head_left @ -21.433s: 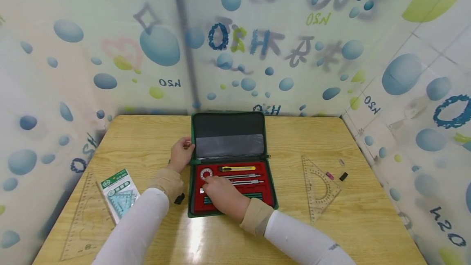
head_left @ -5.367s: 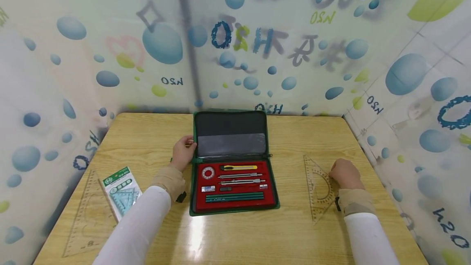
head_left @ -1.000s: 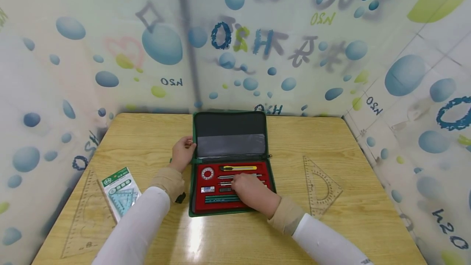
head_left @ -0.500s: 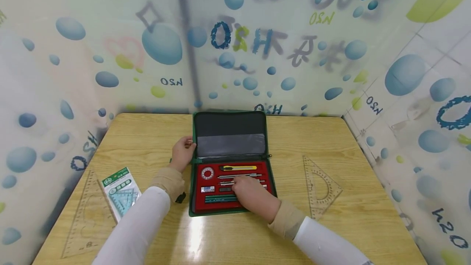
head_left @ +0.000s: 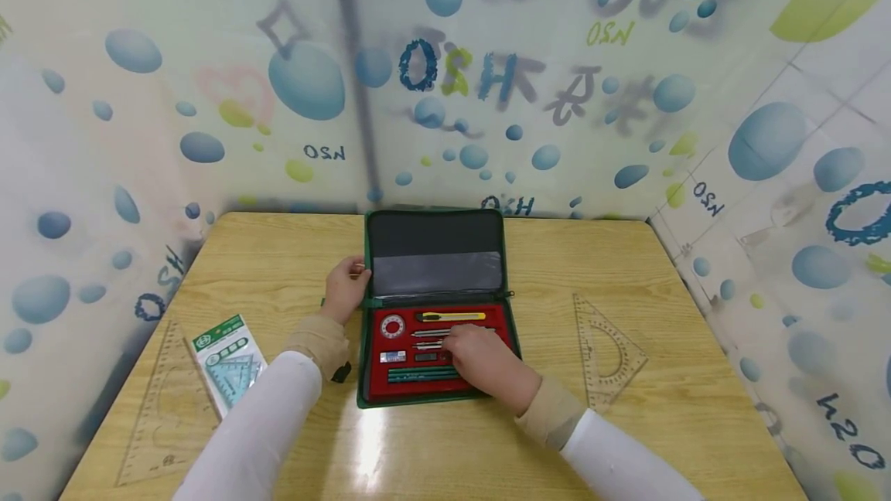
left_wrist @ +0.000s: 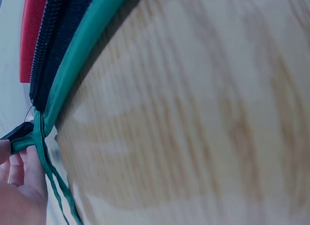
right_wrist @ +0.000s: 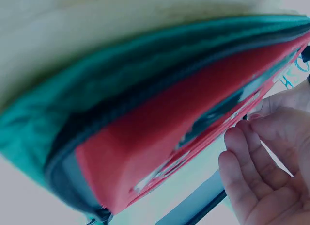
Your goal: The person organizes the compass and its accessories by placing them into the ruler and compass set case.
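Observation:
A green zip drawing-set case lies unfolded mid-table, with a red insert. Near its hinge, my left hand pinches the left edge between thumb and fingers; the left wrist view shows the green fabric there. Over the insert's right half, my right hand has thumb and fingertips together beside a small dark block; whether they pinch anything is hidden. The insert also bears a yellow utility knife, slim metal compasses, a white ring-shaped disc, an eraser and green pencils.
At right lies a clear set square. A packaged ruler set and a larger clear set square lie at left. The wooden table meets patterned curtain walls at its back and sides.
Small loose pieces formerly at the table's right now sit in the insert. The right hand came back from the right set square over the case, lately shifting slightly right. The left hand stays put.

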Demonstrator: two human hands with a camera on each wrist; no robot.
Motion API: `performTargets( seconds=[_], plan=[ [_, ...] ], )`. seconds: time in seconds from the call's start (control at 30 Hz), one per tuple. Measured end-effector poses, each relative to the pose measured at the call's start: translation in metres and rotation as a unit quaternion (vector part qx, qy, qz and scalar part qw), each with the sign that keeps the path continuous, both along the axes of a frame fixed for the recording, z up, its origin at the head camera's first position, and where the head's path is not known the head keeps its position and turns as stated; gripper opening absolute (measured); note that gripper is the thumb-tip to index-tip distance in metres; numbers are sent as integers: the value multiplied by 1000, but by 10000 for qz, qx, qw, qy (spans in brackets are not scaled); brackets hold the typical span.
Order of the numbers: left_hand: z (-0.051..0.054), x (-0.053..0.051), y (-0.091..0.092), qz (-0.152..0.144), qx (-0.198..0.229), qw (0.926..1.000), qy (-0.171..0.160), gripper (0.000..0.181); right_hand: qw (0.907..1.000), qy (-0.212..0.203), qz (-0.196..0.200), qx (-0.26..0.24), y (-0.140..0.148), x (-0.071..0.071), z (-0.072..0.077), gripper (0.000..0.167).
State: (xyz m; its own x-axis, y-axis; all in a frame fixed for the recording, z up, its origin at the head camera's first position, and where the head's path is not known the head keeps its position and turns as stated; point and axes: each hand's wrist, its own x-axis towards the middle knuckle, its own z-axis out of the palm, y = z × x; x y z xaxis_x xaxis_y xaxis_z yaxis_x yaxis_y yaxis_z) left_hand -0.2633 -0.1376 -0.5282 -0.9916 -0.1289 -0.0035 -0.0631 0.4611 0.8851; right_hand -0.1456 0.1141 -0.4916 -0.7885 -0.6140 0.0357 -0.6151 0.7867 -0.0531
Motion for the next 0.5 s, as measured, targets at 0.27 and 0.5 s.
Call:
performTargets(
  seconds=[0.27,0.5],
  plan=[
    [0,0,-1,19,-10,10000,23,33,9991,187,-295,-243,21,-11,2,13],
    [3,0,1,21,-63,10000,38,33,9889,238,-1390,-462,55,-25,8,14]
  ],
)
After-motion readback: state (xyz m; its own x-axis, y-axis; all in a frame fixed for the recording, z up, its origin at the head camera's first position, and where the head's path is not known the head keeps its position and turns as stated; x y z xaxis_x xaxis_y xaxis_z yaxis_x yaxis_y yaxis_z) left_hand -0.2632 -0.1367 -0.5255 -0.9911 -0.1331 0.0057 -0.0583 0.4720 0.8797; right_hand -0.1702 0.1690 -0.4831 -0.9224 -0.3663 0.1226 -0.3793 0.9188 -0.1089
